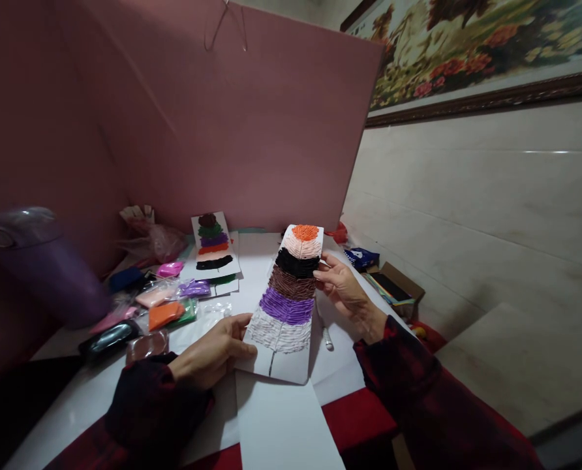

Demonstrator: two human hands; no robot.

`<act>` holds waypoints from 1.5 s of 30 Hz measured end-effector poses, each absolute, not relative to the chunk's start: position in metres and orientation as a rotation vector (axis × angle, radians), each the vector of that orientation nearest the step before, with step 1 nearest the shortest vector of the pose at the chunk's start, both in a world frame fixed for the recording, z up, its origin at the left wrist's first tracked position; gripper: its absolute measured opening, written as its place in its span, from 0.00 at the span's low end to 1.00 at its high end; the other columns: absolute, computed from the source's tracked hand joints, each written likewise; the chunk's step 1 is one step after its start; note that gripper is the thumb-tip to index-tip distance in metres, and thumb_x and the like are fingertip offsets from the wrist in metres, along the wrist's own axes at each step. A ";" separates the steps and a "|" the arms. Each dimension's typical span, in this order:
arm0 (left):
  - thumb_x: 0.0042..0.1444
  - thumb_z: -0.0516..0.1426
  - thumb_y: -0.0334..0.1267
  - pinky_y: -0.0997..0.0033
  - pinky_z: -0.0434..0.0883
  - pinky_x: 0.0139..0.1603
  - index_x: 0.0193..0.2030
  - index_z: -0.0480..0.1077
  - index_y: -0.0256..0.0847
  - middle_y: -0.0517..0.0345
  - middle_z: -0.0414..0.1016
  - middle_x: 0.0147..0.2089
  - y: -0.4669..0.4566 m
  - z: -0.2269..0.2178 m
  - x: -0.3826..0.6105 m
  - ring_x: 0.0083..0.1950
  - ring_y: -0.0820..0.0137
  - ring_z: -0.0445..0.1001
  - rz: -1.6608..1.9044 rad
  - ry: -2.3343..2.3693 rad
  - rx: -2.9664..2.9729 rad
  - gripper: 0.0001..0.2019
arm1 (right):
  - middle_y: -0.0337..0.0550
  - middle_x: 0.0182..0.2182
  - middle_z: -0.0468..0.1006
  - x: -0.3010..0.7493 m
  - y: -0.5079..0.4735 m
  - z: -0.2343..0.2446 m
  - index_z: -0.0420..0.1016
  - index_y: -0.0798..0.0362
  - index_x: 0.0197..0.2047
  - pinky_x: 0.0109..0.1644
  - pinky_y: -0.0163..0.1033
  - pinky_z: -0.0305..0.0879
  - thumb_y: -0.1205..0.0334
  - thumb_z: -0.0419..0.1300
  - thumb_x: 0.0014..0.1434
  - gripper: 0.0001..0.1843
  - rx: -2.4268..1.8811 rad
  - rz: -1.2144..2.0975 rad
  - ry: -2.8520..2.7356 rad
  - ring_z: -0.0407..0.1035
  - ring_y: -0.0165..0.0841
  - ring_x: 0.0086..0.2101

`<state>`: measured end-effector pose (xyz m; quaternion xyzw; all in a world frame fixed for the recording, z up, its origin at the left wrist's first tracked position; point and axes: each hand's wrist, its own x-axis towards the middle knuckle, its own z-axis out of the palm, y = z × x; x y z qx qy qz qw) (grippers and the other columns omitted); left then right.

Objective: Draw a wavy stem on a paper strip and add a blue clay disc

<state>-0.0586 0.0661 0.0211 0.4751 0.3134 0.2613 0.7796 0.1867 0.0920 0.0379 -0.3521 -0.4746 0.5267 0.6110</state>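
Observation:
Between my two hands I hold up a white card (295, 365) bearing a feather shape in textured clay bands: orange, pale pink, black, brown, purple and pale grey, with a dark stem below. My left hand (217, 346) pinches its lower left edge, thumb on the front. Along the upper right edge, my right hand (342, 287) grips it near the black and brown bands. Under the card lies a blank white sheet (284, 424). A second clay feather card (215, 251) rests at the back left. A white pen-like tool (327, 337) lies just right of the held card.
Packets of coloured clay, including orange (165, 315), purple (194, 288) and brown (147, 346), crowd the table's left side. A purple bottle (46, 267) stands at far left. To the right sits an open cardboard box (408, 294) beside the tiled wall. A pink panel (252, 124) rises behind.

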 end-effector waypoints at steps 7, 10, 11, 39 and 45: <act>0.38 0.60 0.20 0.73 0.68 0.41 0.50 0.72 0.40 0.55 0.78 0.41 0.067 0.022 -0.059 0.42 0.67 0.75 0.547 0.666 1.033 0.28 | 0.40 0.42 0.80 0.187 0.092 0.036 0.75 0.46 0.45 0.46 0.41 0.66 0.66 0.67 0.45 0.21 -0.832 1.233 -1.056 0.72 0.36 0.43; 0.38 0.60 0.21 0.73 0.68 0.41 0.47 0.72 0.39 0.55 0.79 0.41 0.066 0.022 -0.059 0.42 0.67 0.75 0.546 0.679 1.045 0.26 | 0.39 0.42 0.80 0.187 0.091 0.036 0.75 0.46 0.46 0.44 0.41 0.67 0.66 0.67 0.45 0.22 -0.847 1.223 -1.043 0.73 0.36 0.41; 0.38 0.60 0.21 0.72 0.67 0.41 0.46 0.73 0.39 0.55 0.78 0.40 0.066 0.022 -0.060 0.41 0.67 0.75 0.545 0.686 1.050 0.24 | 0.39 0.42 0.80 0.186 0.090 0.036 0.75 0.46 0.46 0.44 0.41 0.67 0.66 0.67 0.45 0.22 -0.851 1.221 -1.046 0.73 0.36 0.41; 0.39 0.63 0.25 0.71 0.67 0.41 0.46 0.72 0.38 0.54 0.77 0.37 0.065 0.021 -0.059 0.37 0.68 0.73 0.584 0.687 1.069 0.23 | 0.40 0.43 0.80 0.187 0.095 0.030 0.77 0.46 0.44 0.45 0.43 0.67 0.64 0.69 0.44 0.21 -0.813 1.248 -1.030 0.72 0.38 0.44; 0.39 0.63 0.26 0.70 0.67 0.42 0.46 0.72 0.36 0.55 0.76 0.37 0.064 0.025 -0.058 0.37 0.67 0.74 0.582 0.726 1.093 0.23 | 0.45 0.47 0.79 0.185 0.090 0.033 0.76 0.50 0.49 0.49 0.44 0.66 0.64 0.68 0.48 0.23 -0.823 1.253 -1.061 0.72 0.39 0.47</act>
